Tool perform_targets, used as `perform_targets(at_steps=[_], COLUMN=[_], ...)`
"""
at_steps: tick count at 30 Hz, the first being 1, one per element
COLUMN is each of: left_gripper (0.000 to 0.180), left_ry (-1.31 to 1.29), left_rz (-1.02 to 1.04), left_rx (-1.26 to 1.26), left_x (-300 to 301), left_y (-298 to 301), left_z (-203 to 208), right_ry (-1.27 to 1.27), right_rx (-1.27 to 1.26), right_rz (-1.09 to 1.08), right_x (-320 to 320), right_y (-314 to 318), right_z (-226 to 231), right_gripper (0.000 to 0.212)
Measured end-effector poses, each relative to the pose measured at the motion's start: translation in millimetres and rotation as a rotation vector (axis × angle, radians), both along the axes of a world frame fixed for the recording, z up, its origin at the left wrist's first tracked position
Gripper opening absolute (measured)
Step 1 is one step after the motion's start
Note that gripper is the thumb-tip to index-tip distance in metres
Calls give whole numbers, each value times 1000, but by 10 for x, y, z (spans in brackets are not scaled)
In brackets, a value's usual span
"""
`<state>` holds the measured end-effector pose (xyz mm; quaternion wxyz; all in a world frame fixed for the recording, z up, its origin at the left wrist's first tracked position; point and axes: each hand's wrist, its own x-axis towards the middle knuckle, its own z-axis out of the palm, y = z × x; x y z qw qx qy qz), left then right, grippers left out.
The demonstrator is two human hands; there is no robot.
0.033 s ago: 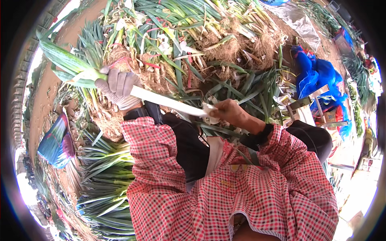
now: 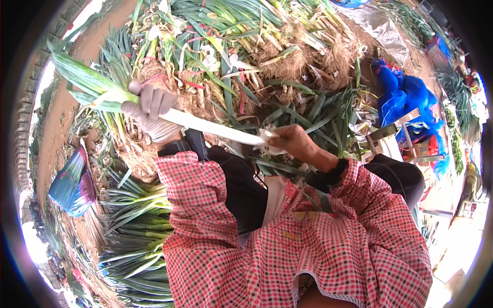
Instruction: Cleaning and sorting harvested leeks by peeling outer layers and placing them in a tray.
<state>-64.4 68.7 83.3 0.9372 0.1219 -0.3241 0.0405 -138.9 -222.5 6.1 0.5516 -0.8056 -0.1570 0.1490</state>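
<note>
Leek with smooth white shaft and long green leaves (image 2: 215,127) is held slantwise in midair. It's gripped near the leaves by the grey-gloved left hand (image 2: 152,113), fingers wrapped round. At its other end some pale, papery scrap (image 2: 272,150), kinda blurry tbh, is pinched in the bare right hand's (image 2: 295,142) fingertips. Brown-rooted green bundles (image 2: 292,56) are piled beyond.

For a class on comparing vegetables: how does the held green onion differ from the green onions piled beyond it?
The held green onion has a smooth, bright white shank; the piled green onions show tangled brown roots. The held green onion is raised between left grip and right grip; the piled green onions lie heaped together. Both have green leaves and paler stems.
</note>
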Motion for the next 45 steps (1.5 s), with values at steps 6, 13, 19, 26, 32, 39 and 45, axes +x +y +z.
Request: perform_targets(at_steps=[6,13,19,26,32,39,45], left_gripper=[43,37,37,38,38,38,40], left_ry=[1089,761,319,78,-81,41,297], left_rz=[631,571,352,111,-7,-69,98], left_rx=[221,85,91,-35,-35,-32,-49], left_x=[113,130,35,19,-21,13,153], left_y=[-469,-289,-117,-135,-133,88,207], left_z=[-145,-269,-175,-81,-22,-108,-297], right_ry=[-836,-960,-927,-461,330,-339,402], right_rx=[-280,-273,-204,53,241,-966,632], right_rz=[-473,-552,-363,-492,-436,-275,380], right_x=[306,423,454,235,367,556,221], right_y=[0,31,20,59,-48,-710,-58], right_z=[-271,-242,-272,-161,-414,-377,662], right_gripper=[26,13,30,14,22,67,74])
